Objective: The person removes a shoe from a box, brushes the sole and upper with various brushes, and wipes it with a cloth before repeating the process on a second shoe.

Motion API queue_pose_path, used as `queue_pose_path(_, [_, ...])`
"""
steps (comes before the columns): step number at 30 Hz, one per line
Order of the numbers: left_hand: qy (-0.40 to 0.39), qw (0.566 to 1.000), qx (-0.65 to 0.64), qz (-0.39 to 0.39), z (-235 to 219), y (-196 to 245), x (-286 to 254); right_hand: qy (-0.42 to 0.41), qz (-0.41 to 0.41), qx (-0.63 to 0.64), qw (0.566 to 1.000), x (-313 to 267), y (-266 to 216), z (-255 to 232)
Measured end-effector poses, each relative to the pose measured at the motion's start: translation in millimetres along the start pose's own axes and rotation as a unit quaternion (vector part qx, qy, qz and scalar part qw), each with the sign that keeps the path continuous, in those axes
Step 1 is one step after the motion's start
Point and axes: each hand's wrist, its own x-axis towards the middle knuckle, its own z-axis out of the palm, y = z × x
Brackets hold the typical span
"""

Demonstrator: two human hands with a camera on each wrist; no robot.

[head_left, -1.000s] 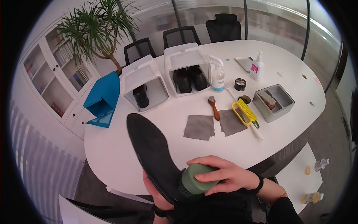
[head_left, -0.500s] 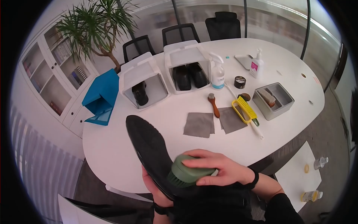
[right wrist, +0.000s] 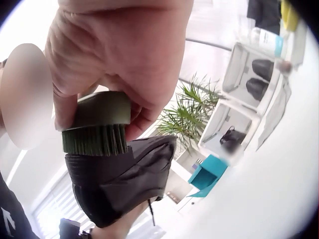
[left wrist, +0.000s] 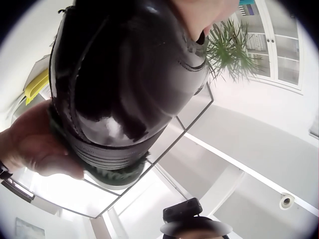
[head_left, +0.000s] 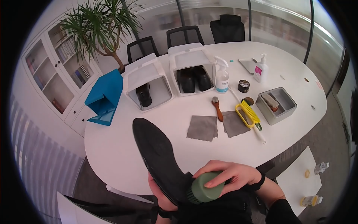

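A black shoe [head_left: 158, 153] is held sole up over the table's near edge, its toe pointing away to the left. The left hand [head_left: 162, 194] grips it from beneath, mostly hidden behind the shoe. In the right hand [head_left: 233, 177] is a green brush [head_left: 209, 188], pinched between thumb and fingers, its bristles against the sole's heel end. The right wrist view shows the brush's dark green bristles [right wrist: 97, 140] touching the shoe [right wrist: 119, 179]. Shiny black leather of the shoe [left wrist: 124, 74] fills much of the left wrist view.
On the white table [head_left: 112, 149] are two shoe boxes [head_left: 147, 80] with black shoes, a spray bottle [head_left: 222, 80], grey cloths [head_left: 202, 127], a wooden brush [head_left: 217, 109], a yellow brush [head_left: 248, 114] and a metal box [head_left: 276, 108]. A teal container [head_left: 104, 97] stands at the left.
The brush moved forward and left along the sole, then back toward the heel end. The left hand keeps its grip on the shoe; the head view shifted slightly.
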Motion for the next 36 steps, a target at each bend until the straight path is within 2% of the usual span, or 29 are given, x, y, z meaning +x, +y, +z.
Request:
queue_pose_path(2, [0.015,0.978,0.197,0.063,-1.2,-11.2,-14.0,0.012,-0.01,-0.001,1.0,9.9,2.0,5.0])
queue_pose_path(3, [0.017,0.978,0.199,0.063,-6.5,-10.9,-17.1,0.022,-0.02,-0.002,1.0,13.7,2.8,6.2])
queue_pose_path(5, [0.014,0.996,0.065,-0.057,-13.9,-9.6,-19.7,0.011,-0.026,-0.005,1.0,18.4,5.8,5.8])
queue_pose_path(6, [0.011,0.996,0.066,-0.058,-14.1,-8.6,-17.6,0.018,-0.016,0.026,0.999,20.2,7.4,6.6])
queue_pose_path(8, [0.039,0.99,-0.001,-0.136,-9.0,-7.1,-15.1,0.024,-0.007,0.054,0.998,19.6,11.5,7.0])
queue_pose_path(9, [0.038,0.99,-0.004,-0.135,-3.6,-8.7,-19.1,0.029,-0.015,0.049,0.998,18.1,14.7,6.4])
queue_pose_path(11, [-0.002,0.991,0.101,-0.092,7.0,-14.8,-32.8,0.027,-0.02,0.046,0.998,17.3,15.5,5.9])
queue_pose_path(13, [-0.011,0.99,0.103,-0.093,4.5,-16.3,-35.7,0.039,-0.036,-0.023,0.998,17.7,14.5,8.0])
queue_pose_path(15, [-0.02,0.989,0.105,-0.098,9.0,-14.8,-36.3,0.071,-0.039,-0.029,0.996,18.1,15.1,10.4])
queue_pose_path(17, [-0.105,0.964,-0.116,-0.213,16.8,-10.3,-29.1,0.101,-0.045,-0.037,0.993,21.6,15.0,10.5])
queue_pose_path(19, [-0.114,0.957,-0.142,-0.225,18.5,-11.2,-31.0,0.172,-0.06,-0.098,0.978,28.8,14.4,7.7])
queue_pose_path(20, [-0.12,0.964,-0.12,-0.206,26.0,-12.3,-32.9,0.178,-0.078,-0.112,0.975,34.6,13.6,3.4])
queue_pose_path(22, [-0.128,0.969,-0.097,-0.189,32.3,-8.9,-38.5,0.197,-0.065,-0.124,0.97,40.8,13.9,-1.4])
queue_pose_path(23, [-0.139,0.972,0.121,-0.148,31.1,-3.6,-42.2,0.216,-0.052,-0.134,0.966,44.0,13.7,-4.2])
queue_pose_path(24, [-0.143,0.927,0.333,-0.098,30.2,-0.8,-43.9,0.219,-0.061,-0.173,0.958,50.1,12.6,-9.2])
queue_pose_path(25, [-0.144,0.927,0.332,-0.098,28.4,-2.0,-41.5,0.218,-0.061,-0.174,0.958,54.8,12.9,-11.6])
queue_pose_path(26, [-0.111,0.96,0.091,-0.24,24.7,-4.4,-36.7,0.257,-0.045,-0.201,0.944,59.2,14.0,-13.4])
queue_pose_path(27, [-0.07,0.916,-0.158,-0.361,21.3,-7.3,-33.1,0.293,-0.029,-0.226,0.928,62.9,15.4,-15.7])
queue_pose_path(28, [-0.019,0.937,-0.072,-0.341,15.0,-11.7,-36.4,0.321,-0.025,-0.254,0.912,65.6,20.6,-19.7])
queue_pose_path(29, [-0.018,0.938,-0.076,-0.337,13.0,-12.7,-35.9,0.354,-0.012,-0.176,0.919,70.2,25.4,-21.2])
queue_pose_path(31, [-0.025,0.93,-0.108,-0.351,9.7,-15.2,-38.2,0.363,0.02,-0.12,0.924,76.1,27.4,-28.1])
queue_pose_path(32, [-0.023,0.931,-0.114,-0.347,13.9,-14.5,-37.4,0.357,0.024,-0.118,0.927,78.7,28.4,-33.5])
queue_pose_path(34, [0.014,0.935,-0.082,-0.343,25.9,-9.8,-34.5,0.365,0.058,-0.192,0.909,83.4,29.1,-44.6])
queue_pose_path(36, [0.0,0.938,-0.087,-0.334,16.9,-8.0,-34.3,0.41,0.081,-0.062,0.906,91.5,24.9,-47.9])
